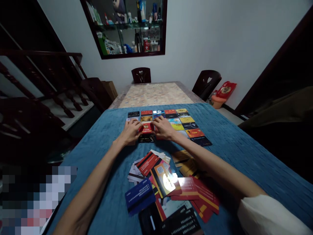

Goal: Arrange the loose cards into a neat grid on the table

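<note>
Plastic cards lie in rows forming a grid on the blue cloth (107,130). My left hand (131,131) has its bent fingers at the left edge of a red card (146,127) with yellow print. Across from it, my right hand (164,127) grips the right edge of the same card. Just below that card sits a black card (146,138). My hands and fingers partly cover the cards around it. Closer to me is a loose, overlapping heap of cards, with a blue card (140,197), an orange-gold card (163,180) and a black card (182,222) among them.
Beyond the cloth runs the patterned tabletop (158,93). Dark wooden chairs stand around it, one at the far end (141,75) and another at the right (206,83). A stair railing (49,78) is on the left. A glass-shelved cabinet (132,27) is set in the wall.
</note>
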A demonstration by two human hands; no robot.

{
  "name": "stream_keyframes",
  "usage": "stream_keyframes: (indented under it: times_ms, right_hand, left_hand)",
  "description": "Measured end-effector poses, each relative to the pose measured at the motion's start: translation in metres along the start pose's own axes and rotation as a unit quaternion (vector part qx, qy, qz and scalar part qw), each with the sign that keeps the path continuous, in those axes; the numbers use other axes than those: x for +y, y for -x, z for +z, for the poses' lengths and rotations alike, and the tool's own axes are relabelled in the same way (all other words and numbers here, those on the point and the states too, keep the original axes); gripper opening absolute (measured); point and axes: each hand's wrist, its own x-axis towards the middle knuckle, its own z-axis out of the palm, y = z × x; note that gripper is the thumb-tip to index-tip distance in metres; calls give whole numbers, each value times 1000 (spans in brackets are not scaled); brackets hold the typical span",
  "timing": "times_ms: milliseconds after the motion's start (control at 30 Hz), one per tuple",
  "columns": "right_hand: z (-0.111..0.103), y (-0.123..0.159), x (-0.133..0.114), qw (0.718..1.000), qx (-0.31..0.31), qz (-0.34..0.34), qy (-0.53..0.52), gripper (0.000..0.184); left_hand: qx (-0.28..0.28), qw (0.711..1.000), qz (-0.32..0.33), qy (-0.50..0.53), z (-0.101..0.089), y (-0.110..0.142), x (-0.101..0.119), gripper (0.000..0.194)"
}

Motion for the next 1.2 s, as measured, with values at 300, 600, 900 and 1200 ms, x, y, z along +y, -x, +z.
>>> stream_keyframes:
  times_ms: [300, 600, 900, 1200]
  right_hand:
    - [6, -9, 1, 997, -76, 24, 6, 35]
    - [9, -10, -1, 994, -102, 41, 5, 34]
    - [11, -11, -1, 992, -118, 45, 9, 36]
    - [4, -13, -4, 990, -132, 51, 17, 34]
  left_hand:
    - [-35, 999, -8, 32, 19, -1, -8, 23]
    - [-73, 997, -5, 31, 28, -4, -12, 27]
    - [-77, 997, -3, 21, 34, -3, -13, 30]
    - [-62, 998, -5, 12, 38, -3, -16, 31]
